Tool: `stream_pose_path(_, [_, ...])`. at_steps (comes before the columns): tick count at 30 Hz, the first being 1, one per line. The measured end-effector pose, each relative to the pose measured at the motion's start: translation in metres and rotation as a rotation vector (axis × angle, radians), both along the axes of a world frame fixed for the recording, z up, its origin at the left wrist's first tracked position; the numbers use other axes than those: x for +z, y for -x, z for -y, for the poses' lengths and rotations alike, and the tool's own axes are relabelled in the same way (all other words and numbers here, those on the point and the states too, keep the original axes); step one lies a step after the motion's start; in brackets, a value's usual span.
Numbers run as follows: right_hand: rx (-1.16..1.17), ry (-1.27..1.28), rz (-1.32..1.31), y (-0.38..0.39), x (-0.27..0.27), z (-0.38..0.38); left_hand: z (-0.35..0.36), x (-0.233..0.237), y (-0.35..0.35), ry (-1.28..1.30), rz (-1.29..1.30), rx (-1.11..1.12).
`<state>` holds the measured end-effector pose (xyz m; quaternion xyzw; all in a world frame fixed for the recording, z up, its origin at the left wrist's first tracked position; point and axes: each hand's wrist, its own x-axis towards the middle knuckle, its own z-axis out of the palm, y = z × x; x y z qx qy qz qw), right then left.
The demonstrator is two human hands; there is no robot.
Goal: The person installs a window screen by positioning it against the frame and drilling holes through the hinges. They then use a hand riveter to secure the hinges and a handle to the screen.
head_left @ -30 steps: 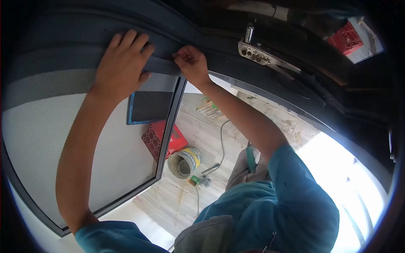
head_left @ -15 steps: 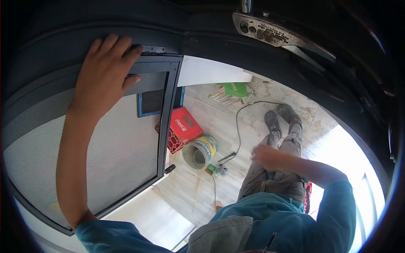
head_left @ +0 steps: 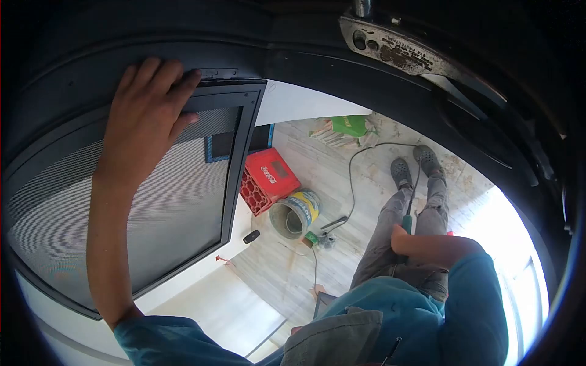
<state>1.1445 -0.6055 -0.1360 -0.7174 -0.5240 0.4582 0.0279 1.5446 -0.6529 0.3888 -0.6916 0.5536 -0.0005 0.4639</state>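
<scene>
At upper left my left hand [head_left: 143, 113] lies on the dark frame [head_left: 91, 73] over a mesh screen panel [head_left: 177, 177]. Its fingers are stretched out and its thumb stands apart. Right beside the fingertips is a small metal plate [head_left: 220, 74] set into the frame. My right hand [head_left: 401, 240], low in front of my legs, is closed around a screwdriver with a green handle [head_left: 407, 224]. Its long thin shaft points toward my feet. The screwdriver tip is hard to make out against the shoe.
Below on the floor are a red crate [head_left: 272, 174], a bucket [head_left: 296, 215], a cable [head_left: 352, 183], a green bag [head_left: 349, 125] and a small black object [head_left: 251, 236]. A worn metal bracket [head_left: 390, 49] hangs at upper right. A dark frame edge [head_left: 342, 79] curves overhead.
My right hand, blurred before, has moved slightly right and down, and the screwdriver in it now shows clearly. My left hand has shifted a little down and left along the frame. The view has shifted slightly.
</scene>
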Motion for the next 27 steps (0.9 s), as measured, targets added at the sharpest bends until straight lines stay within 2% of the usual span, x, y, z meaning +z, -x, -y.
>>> stream_pose_path(3, [-0.317,-0.04,-0.091,-0.008,-0.01,0.039,-0.002,0.0,0.0,0.0,-0.005,0.005])
stream_pose_path(7, [-0.628,-0.034,-0.139,-0.041,-0.006,0.115,-0.001,-0.001,0.008,-0.006,0.006,0.007])
stream_pose_path(9, [-0.928,-0.128,-0.161,-0.049,0.005,0.146,-0.001,-0.001,0.006,0.001,0.007,-0.003])
stream_pose_path(13, [-1.477,-0.436,-0.273,-0.05,0.069,0.194,0.002,0.0,0.018,0.002,0.01,0.004])
stream_pose_path(16, [-1.755,-0.673,-0.336,-0.052,0.138,0.21,0.0,0.001,0.018,-0.003,0.008,0.008])
stream_pose_path(19, [-1.676,-0.968,-0.61,-0.042,0.18,0.239,0.005,-0.001,0.03,0.001,0.013,0.009])
stream_pose_path(22, [-1.436,-1.431,-0.902,-0.051,0.195,0.244,0.005,-0.002,0.031,0.004,0.011,0.003])
stream_pose_path(24, [-1.255,-1.811,-0.989,-0.075,0.193,0.216,0.004,-0.003,0.032,0.007,0.011,0.0])
stream_pose_path(26, [-1.203,-1.971,-1.176,-0.092,0.202,0.196,0.001,-0.002,0.032,0.008,0.013,0.001])
stream_pose_path(27, [-1.267,-1.934,-1.339,-0.094,0.208,0.19,0.001,-0.002,0.034,0.006,0.012,0.002])
